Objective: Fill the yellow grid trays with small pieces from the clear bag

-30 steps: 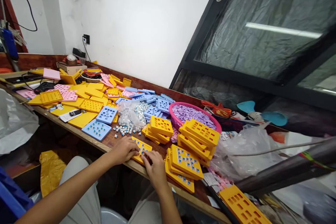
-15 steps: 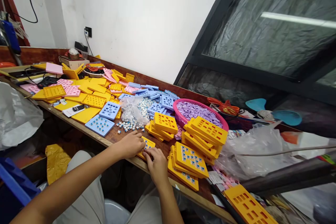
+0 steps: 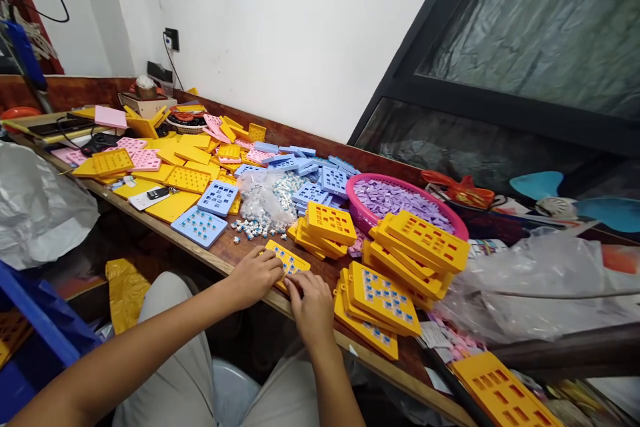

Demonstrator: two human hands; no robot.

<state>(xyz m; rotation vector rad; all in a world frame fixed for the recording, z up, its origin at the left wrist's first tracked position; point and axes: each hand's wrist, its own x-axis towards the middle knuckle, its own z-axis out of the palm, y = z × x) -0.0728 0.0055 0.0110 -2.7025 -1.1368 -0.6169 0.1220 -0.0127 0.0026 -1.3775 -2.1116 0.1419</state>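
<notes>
Most of the view is taken up by a white wall (image 3: 280,27), flanked by a dark-framed window (image 3: 540,33). Below, a long wooden bench (image 3: 230,250) is crowded with yellow, pink and blue plastic panels. A pink basin (image 3: 356,210) is filled with lilac pieces (image 3: 400,203). Yellow panels are piled unevenly in a rear stack (image 3: 420,247) and a front stack (image 3: 373,300); blue-and-white pieces are seated in the latter's top panel.

Left hand (image 3: 257,273): fingers bent and nearly closed, laid over the left near side of a yellow board (image 3: 295,257). Right hand (image 3: 310,303): thumb and forefinger brought close together at the board's near right part. Whether a small piece is pinched by either hand cannot be told. The board is laid flat at the bench's near edge, left of the front stack, and is partly covered by both hands; blue-and-white pieces are seen in it.

A clear bag (image 3: 260,197) is surrounded by loose blue-and-white pieces (image 3: 253,229). Print is carried by a paper slip (image 3: 435,335) and a white card (image 3: 143,201), too small to be read. No brand can be made out.
</notes>
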